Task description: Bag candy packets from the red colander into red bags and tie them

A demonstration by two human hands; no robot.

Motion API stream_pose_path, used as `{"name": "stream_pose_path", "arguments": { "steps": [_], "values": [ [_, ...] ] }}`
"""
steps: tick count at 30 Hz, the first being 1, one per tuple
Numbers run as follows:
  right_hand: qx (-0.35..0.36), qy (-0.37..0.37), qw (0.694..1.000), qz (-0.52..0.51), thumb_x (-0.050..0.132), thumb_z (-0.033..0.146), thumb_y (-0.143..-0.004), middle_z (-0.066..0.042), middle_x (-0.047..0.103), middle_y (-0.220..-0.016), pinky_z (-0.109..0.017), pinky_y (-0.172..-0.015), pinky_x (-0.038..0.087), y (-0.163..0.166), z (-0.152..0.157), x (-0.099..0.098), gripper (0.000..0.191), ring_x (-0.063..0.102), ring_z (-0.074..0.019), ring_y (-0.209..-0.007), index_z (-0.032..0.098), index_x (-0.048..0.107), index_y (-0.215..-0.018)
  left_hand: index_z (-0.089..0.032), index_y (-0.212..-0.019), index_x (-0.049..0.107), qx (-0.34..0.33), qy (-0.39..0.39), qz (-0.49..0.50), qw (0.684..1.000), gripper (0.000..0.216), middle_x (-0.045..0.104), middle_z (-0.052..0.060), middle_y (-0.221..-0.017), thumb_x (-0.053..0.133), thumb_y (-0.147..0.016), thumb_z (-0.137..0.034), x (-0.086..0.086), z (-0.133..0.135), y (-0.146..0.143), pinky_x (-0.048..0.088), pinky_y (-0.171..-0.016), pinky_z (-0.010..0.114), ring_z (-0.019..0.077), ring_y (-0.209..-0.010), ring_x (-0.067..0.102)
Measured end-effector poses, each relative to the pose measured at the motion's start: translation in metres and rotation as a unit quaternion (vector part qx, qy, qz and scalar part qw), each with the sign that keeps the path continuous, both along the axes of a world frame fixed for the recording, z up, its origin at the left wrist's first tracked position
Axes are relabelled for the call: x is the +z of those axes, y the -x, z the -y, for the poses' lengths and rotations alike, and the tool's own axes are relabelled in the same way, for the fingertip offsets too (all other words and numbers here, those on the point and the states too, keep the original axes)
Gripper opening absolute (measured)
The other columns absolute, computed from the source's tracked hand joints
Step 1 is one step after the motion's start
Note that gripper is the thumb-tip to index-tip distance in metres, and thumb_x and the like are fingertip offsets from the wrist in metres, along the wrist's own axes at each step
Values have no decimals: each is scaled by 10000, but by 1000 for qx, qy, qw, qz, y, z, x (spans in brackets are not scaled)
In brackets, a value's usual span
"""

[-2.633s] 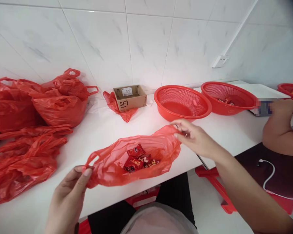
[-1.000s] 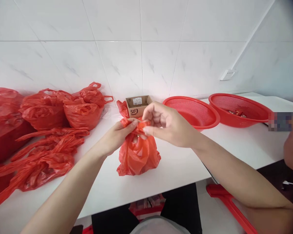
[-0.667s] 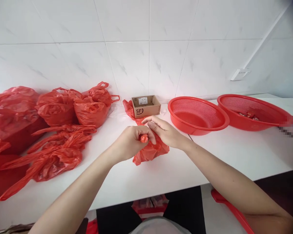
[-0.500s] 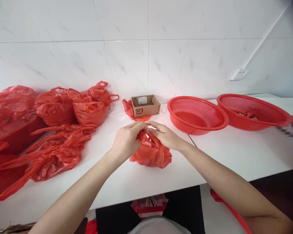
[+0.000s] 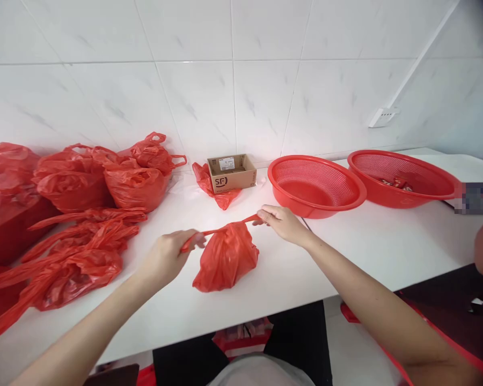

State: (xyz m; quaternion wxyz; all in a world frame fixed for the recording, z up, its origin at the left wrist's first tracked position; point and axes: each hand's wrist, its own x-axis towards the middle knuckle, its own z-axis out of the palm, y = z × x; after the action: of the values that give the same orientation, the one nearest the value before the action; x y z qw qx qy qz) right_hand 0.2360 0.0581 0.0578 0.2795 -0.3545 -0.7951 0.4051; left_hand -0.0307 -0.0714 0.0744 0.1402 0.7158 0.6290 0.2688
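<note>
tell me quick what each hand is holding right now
Left hand: closed, pinching one handle of the small red bag.
Right hand: closed, pinching the other handle.

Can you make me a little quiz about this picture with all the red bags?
1. True or false: the left hand and the right hand pull the handles of the small red bag apart.
2. Pick one: small packets lie in A) the near red basket, B) the far red basket, C) neither.
3. Fill the gap: the letters on the cardboard box read ___.
Key: 1 true; 2 B; 3 SF.
</note>
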Motion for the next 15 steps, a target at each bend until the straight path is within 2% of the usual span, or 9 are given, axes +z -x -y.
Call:
{"name": "stream_pose_path", "arguments": {
  "steps": [3,6,11,15],
  "values": [
    [-62,0,995,75,422,422,-945,-18,718,-865,-285,-747,438,-14,-20,-30,329,654,-167,-853,206,567,-745,-267,-719,687,3,66,41,997,282,718,14,-741,474,-884,-354,-14,20,17,462,-629,271,198,-646,634],
    [-96,-8,992,86,388,417,-958,-16,725,-862,-275,-733,431,-10,-31,-51,337,647,-158,-829,210,560,-754,-259,-730,702,47,108,99,988,307,721,26,-764,500,-883,-432,-21,21,17,465,-593,271,196,-628,618],
    [-163,-45,983,76,190,527,-993,-31,699,-919,-275,-683,392,22,-22,-57,434,632,-175,-846,230,494,-906,-212,-836,631,140,34,167,975,418,682,55,-889,379,-922,-535,-38,-25,0,481,-745,288,211,-869,612],
    [-184,-116,965,148,298,590,-959,-41,680,-856,-265,-604,335,50,0,-69,412,631,-202,-774,223,478,-1012,-226,-762,513,183,19,145,972,435,600,-3,-699,273,-953,-533,-71,-54,-26,430,-623,264,168,-671,559]
  ]
}}
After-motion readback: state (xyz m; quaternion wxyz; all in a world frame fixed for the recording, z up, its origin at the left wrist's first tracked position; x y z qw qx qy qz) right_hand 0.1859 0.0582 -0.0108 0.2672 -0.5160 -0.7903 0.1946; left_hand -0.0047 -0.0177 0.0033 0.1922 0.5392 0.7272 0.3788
